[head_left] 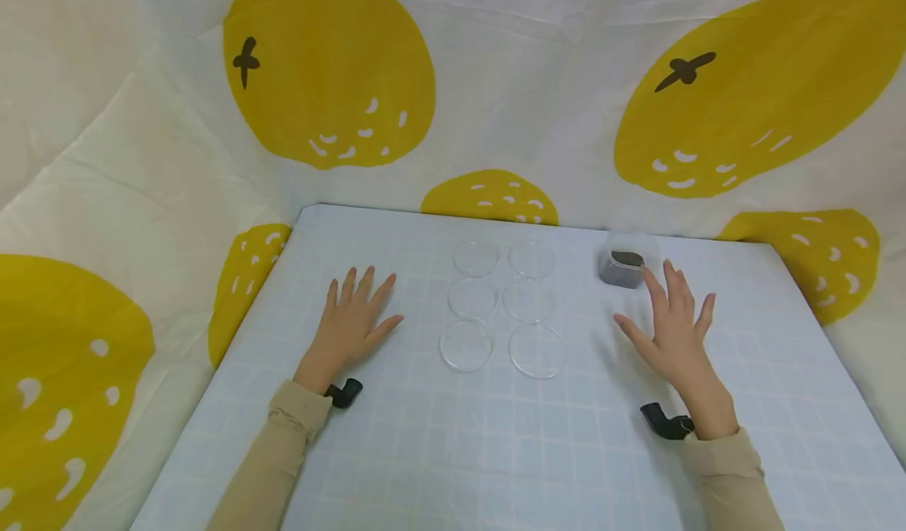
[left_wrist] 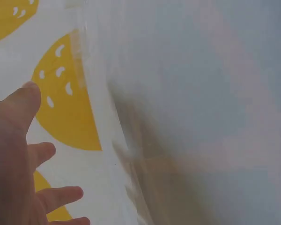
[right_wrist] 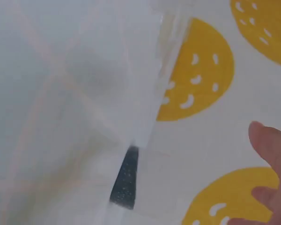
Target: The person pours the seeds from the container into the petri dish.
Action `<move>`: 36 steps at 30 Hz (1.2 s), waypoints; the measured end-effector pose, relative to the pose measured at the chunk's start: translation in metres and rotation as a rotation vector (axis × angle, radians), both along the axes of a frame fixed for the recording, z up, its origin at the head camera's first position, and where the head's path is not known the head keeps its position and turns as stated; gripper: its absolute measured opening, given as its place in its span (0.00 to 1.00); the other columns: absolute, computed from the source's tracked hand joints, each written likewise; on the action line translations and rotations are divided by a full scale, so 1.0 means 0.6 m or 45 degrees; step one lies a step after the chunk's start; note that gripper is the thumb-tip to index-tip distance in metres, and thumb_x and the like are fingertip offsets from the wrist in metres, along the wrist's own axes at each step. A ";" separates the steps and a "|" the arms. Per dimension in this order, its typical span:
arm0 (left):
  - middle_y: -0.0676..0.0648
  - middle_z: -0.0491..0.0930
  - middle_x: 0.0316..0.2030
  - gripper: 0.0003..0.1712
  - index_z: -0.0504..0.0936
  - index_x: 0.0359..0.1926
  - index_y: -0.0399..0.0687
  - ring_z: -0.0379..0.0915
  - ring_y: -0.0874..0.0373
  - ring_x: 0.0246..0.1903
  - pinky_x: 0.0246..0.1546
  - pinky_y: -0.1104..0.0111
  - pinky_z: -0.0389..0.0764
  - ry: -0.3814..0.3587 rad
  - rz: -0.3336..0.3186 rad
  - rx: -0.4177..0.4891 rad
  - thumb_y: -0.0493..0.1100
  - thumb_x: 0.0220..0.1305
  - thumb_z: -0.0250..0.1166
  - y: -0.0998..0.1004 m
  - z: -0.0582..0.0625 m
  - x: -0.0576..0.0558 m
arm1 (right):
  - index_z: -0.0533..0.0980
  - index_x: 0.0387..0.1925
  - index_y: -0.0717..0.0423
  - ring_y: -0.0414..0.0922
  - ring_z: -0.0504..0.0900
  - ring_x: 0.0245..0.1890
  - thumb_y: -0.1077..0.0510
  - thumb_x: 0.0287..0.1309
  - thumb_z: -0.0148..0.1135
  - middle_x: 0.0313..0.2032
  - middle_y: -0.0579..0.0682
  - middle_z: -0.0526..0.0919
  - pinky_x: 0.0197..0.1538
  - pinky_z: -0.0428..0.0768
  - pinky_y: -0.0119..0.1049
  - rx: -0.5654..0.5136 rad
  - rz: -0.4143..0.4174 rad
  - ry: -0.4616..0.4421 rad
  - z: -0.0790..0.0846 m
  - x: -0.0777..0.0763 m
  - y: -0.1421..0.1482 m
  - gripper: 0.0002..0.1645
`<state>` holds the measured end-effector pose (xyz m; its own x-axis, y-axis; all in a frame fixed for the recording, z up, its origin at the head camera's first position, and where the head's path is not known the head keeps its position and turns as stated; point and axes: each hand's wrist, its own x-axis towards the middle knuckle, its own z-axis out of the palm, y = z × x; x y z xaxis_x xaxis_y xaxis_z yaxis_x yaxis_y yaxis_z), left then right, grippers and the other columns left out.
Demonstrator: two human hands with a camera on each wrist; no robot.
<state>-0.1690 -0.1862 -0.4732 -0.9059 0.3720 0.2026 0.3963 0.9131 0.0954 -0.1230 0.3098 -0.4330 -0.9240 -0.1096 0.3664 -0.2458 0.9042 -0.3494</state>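
Observation:
Several clear round dishes [head_left: 466, 369] lie in two columns on the pale checked table [head_left: 453, 452]. Left of them, my left hand [head_left: 348, 328] has its fingers spread and holds nothing; its fingers [left_wrist: 61, 199] also show in the left wrist view. On the other side, my right hand [head_left: 675, 341] is spread too, with nothing in its grasp. Its index fingertip overlaps the edge of a small clear tub [head_left: 621, 276] with dark contents [head_left: 627, 259] at the back right. In the right wrist view, the dark contents [right_wrist: 125, 180] appear as a narrow wedge.
A white cloth [head_left: 510, 98] with large yellow fruit prints hangs behind the table and along its left side. Black wrist mounts [head_left: 665, 422] sit at both cuffs. The table's back edge [head_left: 382, 211] lies just beyond the tub.

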 end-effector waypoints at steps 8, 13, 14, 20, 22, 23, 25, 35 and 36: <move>0.38 0.61 0.65 0.38 0.57 0.71 0.51 0.51 0.36 0.65 0.62 0.40 0.53 0.055 -0.060 0.187 0.62 0.66 0.52 0.019 0.008 -0.038 | 0.54 0.70 0.59 0.56 0.48 0.70 0.50 0.53 0.63 0.71 0.59 0.51 0.66 0.23 0.59 -0.267 -0.029 0.249 0.023 -0.031 0.013 0.47; 0.42 0.65 0.64 0.37 0.59 0.69 0.47 0.55 0.42 0.64 0.63 0.46 0.54 0.036 -0.105 0.431 0.58 0.65 0.56 0.038 -0.009 -0.071 | 0.54 0.70 0.58 0.52 0.51 0.70 0.54 0.51 0.65 0.70 0.57 0.55 0.68 0.22 0.51 -0.393 -0.033 0.352 0.019 -0.050 0.014 0.47; 0.43 0.64 0.64 0.37 0.59 0.69 0.48 0.55 0.43 0.65 0.64 0.48 0.54 0.010 -0.104 0.481 0.58 0.65 0.56 0.043 -0.014 -0.078 | 0.54 0.69 0.58 0.51 0.51 0.70 0.55 0.51 0.66 0.69 0.56 0.55 0.69 0.23 0.49 -0.414 -0.035 0.364 0.018 -0.055 0.013 0.48; 0.48 0.63 0.66 0.36 0.58 0.70 0.52 0.55 0.50 0.65 0.66 0.53 0.53 -0.223 -0.083 0.748 0.56 0.65 0.57 0.069 -0.024 -0.118 | 0.53 0.70 0.57 0.45 0.52 0.70 0.56 0.51 0.67 0.69 0.55 0.55 0.70 0.24 0.40 -0.499 -0.098 0.361 0.022 -0.085 0.002 0.49; 0.47 0.64 0.65 0.35 0.59 0.69 0.52 0.56 0.51 0.65 0.66 0.54 0.55 -0.278 -0.094 0.832 0.55 0.65 0.58 0.078 -0.026 -0.132 | 0.52 0.70 0.55 0.42 0.51 0.70 0.56 0.52 0.67 0.70 0.53 0.55 0.69 0.24 0.36 -0.541 -0.132 0.336 0.025 -0.096 -0.002 0.49; 0.47 0.66 0.64 0.35 0.59 0.69 0.51 0.57 0.51 0.65 0.66 0.54 0.57 -0.296 -0.104 0.871 0.54 0.65 0.59 0.084 -0.026 -0.139 | 0.52 0.71 0.54 0.40 0.50 0.70 0.55 0.52 0.67 0.70 0.51 0.55 0.69 0.24 0.35 -0.562 -0.155 0.314 0.027 -0.102 -0.004 0.49; 0.45 0.67 0.63 0.35 0.59 0.68 0.50 0.59 0.52 0.64 0.65 0.55 0.59 -0.331 -0.126 0.939 0.53 0.64 0.59 0.096 -0.028 -0.153 | 0.50 0.71 0.51 0.38 0.48 0.70 0.54 0.54 0.66 0.70 0.49 0.54 0.69 0.24 0.33 -0.629 -0.197 0.266 0.028 -0.114 -0.008 0.49; 0.51 0.67 0.63 0.38 0.60 0.68 0.51 0.58 0.57 0.65 0.67 0.59 0.56 -0.429 -0.198 1.108 0.57 0.61 0.62 0.136 -0.039 -0.204 | 0.46 0.72 0.41 0.34 0.43 0.71 0.46 0.53 0.66 0.72 0.42 0.47 0.71 0.38 0.30 -1.101 -0.443 0.047 0.018 -0.152 -0.009 0.52; 0.51 0.68 0.63 0.38 0.61 0.68 0.51 0.58 0.58 0.65 0.67 0.59 0.56 -0.433 -0.208 1.124 0.57 0.61 0.62 0.138 -0.040 -0.208 | 0.46 0.72 0.41 0.34 0.43 0.71 0.47 0.52 0.67 0.72 0.42 0.47 0.71 0.40 0.29 -1.172 -0.451 0.046 0.015 -0.155 -0.007 0.53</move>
<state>-0.2935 -0.1033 -0.4975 -0.9182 0.3384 0.2059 0.3367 0.3927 0.8558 -0.2161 0.3053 -0.4238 -0.8350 0.5133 0.1984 -0.0378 0.3062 -0.9512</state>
